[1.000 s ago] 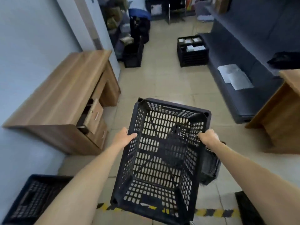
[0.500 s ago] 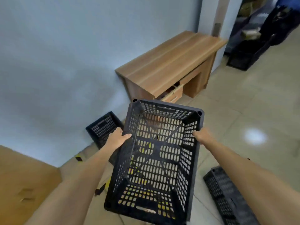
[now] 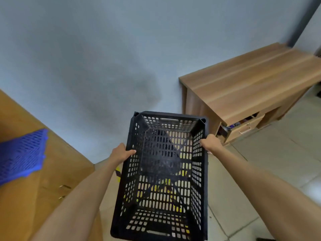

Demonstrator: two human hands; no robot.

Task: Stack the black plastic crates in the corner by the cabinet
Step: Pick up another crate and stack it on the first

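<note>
Two hands carry one black plastic crate (image 3: 165, 173), open side up toward the camera, held off the floor in the middle of the view. Left hand (image 3: 121, 153) grips the crate's left long rim: thumb hooked over the top edge into the inside, the other fingers hidden on the outer wall. Right hand (image 3: 211, 143) grips the right long rim at about the same spot along its length; fingers curl round the edge, tips not visible. Both grips sit on the far half of the crate, so most of its body hangs back toward the person, between the two forearms. Near end wall at the bottom of the frame, far end wall toward the blue-grey wall (image 3: 104, 58).

Through the perforated base a darker shape shows, possibly another crate lower down; cannot tell for sure. Yellow-and-black floor marking (image 3: 118, 173) shows just left of the crate and through its slots.

Wooden desk (image 3: 251, 84) stands against the wall to the right of the crate, one drawer (image 3: 243, 126) partly open, the crate's far right corner near it. Wooden cabinet (image 3: 34, 171) on the left, with a blue perforated thing (image 3: 20, 153) across it, blurred. Pale tiled floor (image 3: 269, 162) on the right.
</note>
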